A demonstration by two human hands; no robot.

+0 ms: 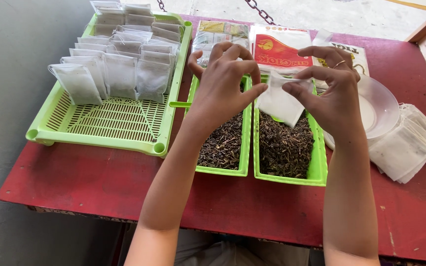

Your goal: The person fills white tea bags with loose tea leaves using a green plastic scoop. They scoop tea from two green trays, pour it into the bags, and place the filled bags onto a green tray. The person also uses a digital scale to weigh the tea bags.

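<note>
A small white pouch (278, 101) is pinched at its top edge by the left hand (223, 83) and right hand (329, 93), over the right-hand tray (316, 170) at 12 o'clock — if tilted, tea leaves (282, 145) could be spilled onto the tabletop (99, 182).

The small white bag (279, 101) looks like thin matt cloth, the green trays (316, 170) glossy smooth plastic, the loose tea (284, 143) dry and coarse, the red table (99, 182) painted and scuffed.
</note>
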